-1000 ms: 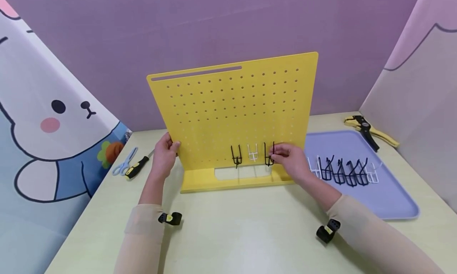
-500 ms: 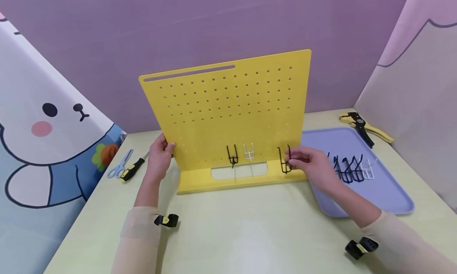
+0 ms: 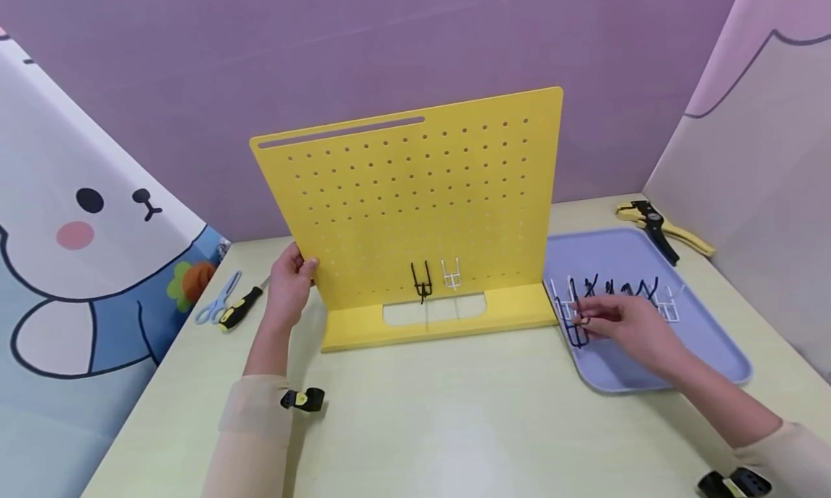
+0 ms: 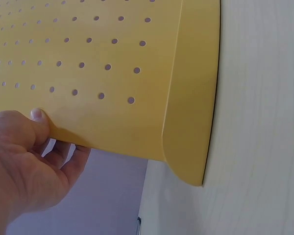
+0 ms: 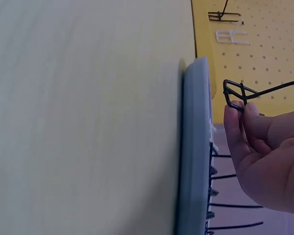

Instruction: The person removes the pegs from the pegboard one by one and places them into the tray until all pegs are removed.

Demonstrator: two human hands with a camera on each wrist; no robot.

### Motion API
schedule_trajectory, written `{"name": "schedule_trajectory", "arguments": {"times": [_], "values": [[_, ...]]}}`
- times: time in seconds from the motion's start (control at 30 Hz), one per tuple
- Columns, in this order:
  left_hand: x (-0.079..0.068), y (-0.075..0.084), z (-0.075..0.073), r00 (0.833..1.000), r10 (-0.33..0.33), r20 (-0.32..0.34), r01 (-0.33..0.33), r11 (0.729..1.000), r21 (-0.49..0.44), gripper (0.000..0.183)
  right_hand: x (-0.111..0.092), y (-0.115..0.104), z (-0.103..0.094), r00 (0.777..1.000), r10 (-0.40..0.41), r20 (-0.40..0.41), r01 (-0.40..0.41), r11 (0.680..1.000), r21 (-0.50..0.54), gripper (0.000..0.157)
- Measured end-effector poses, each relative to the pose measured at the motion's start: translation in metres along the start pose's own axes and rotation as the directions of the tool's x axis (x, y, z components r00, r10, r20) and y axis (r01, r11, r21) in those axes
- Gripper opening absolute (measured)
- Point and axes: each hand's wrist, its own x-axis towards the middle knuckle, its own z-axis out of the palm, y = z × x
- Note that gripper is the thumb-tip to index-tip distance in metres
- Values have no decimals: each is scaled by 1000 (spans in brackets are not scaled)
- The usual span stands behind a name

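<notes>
A yellow pegboard (image 3: 415, 188) stands tilted on its flat base. My left hand (image 3: 290, 287) grips its left edge, thumb on the front face and fingers behind, as the left wrist view confirms. Low on the board sit a black wire hook (image 3: 423, 290) and a white wire hook (image 3: 452, 280). Over the left side of the lavender tray (image 3: 704, 357), my right hand (image 3: 630, 330) pinches another black wire hook (image 5: 243, 93) between thumb and fingers. Several black and white hooks lie in a row in that tray, partly hidden behind the hand.
On the left of the table lie blue scissors (image 3: 217, 303) and a black-and-yellow screwdriver (image 3: 240, 310). Behind the tray, near the right wall, is a yellow-and-black wire stripper (image 3: 658, 227). A purple wall backs the table.
My right hand has moved right, from the board's lower right to over the tray, carrying the black hook away from the board. The left hand keeps its grip on the edge.
</notes>
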Motion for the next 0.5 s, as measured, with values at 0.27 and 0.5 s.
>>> {"name": "schedule_trajectory", "arguments": {"times": [0.27, 0.5], "values": [[-1, 2, 0, 1000, -6, -2, 6, 1000, 7, 35, -8, 15, -2, 996, 60, 67, -58, 998, -31, 34], [-2, 2, 1, 1000, -11, -4, 11, 1000, 9, 35, -10, 17, -3, 985, 120, 122, -124, 992, 26, 37]]}}
